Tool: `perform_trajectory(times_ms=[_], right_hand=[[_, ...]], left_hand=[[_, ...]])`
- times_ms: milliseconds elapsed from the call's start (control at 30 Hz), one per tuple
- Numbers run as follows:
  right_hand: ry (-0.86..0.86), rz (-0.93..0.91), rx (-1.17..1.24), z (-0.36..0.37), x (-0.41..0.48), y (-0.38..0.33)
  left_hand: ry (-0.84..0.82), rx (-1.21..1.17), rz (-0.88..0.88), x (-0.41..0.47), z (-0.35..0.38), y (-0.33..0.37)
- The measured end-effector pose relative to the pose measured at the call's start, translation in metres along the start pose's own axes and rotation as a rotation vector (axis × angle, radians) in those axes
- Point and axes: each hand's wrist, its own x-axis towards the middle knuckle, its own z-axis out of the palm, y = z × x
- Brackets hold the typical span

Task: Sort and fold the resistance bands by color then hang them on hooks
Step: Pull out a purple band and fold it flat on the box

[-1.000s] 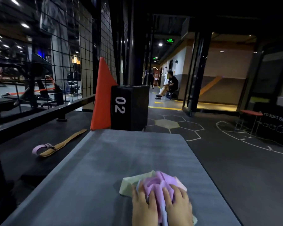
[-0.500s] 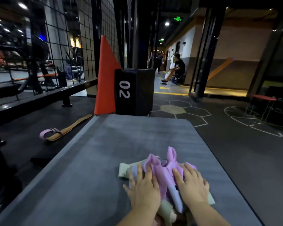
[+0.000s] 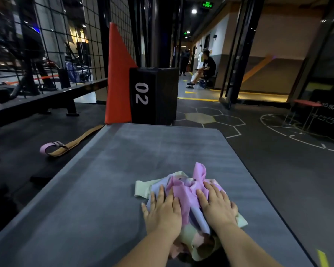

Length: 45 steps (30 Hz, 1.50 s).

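A tangled heap of resistance bands [image 3: 185,189] lies on the near part of a grey mat [image 3: 123,170]: pink, lavender and pale green strips mixed together. A pink loop sticks up at the heap's far side. My left hand [image 3: 162,211] rests flat on the heap's left half, fingers spread. On the right half my right hand [image 3: 216,205] presses down the same way. Neither hand grips a band. One more band [image 3: 66,146], tan with a pink end, lies on the dark floor left of the mat.
A black box marked 02 [image 3: 152,95] and an orange wedge [image 3: 118,78] stand at the mat's far end. A black wire grid wall [image 3: 52,35] and a low rail run along the left. A person sits in the far corridor [image 3: 204,70]. No hooks are visible.
Both hands have slid forward and spread flat over the heap. The heap has loosened and a pink loop now stands up. The camera has tilted downward.
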Motion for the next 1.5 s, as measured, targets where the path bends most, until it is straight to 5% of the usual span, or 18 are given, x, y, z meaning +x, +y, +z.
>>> perform_trajectory(times_ms=[167,433,633,833,1033,1233,1500], right_hand=[[-0.011,0.042,0.199,-0.030,-0.006,-0.008],[0.170,0.080,0.245,-0.060,-0.034,-0.013],[0.233,-0.008,0.241,-0.052,-0.050,-0.027],[0.174,-0.036,-0.034,-0.037,-0.061,-0.031],[0.288,0.001,0.019,-0.043,-0.065,-0.033],[0.150,-0.117,0.005,-0.042,-0.062,-0.039],[0.351,-0.131,0.209,-0.058,-0.088,-0.054]], left_hand=[[-0.042,-0.011,0.077,0.000,-0.009,-0.016],[0.101,-0.425,0.080,-0.021,-0.034,-0.018],[0.128,-0.382,0.113,-0.036,-0.031,-0.017],[0.103,-0.274,0.107,-0.048,-0.030,-0.016],[0.167,-0.303,0.138,-0.059,-0.036,-0.025],[0.179,-0.316,0.148,-0.075,-0.038,-0.027],[0.166,-0.423,0.108,-0.088,-0.040,-0.027]])
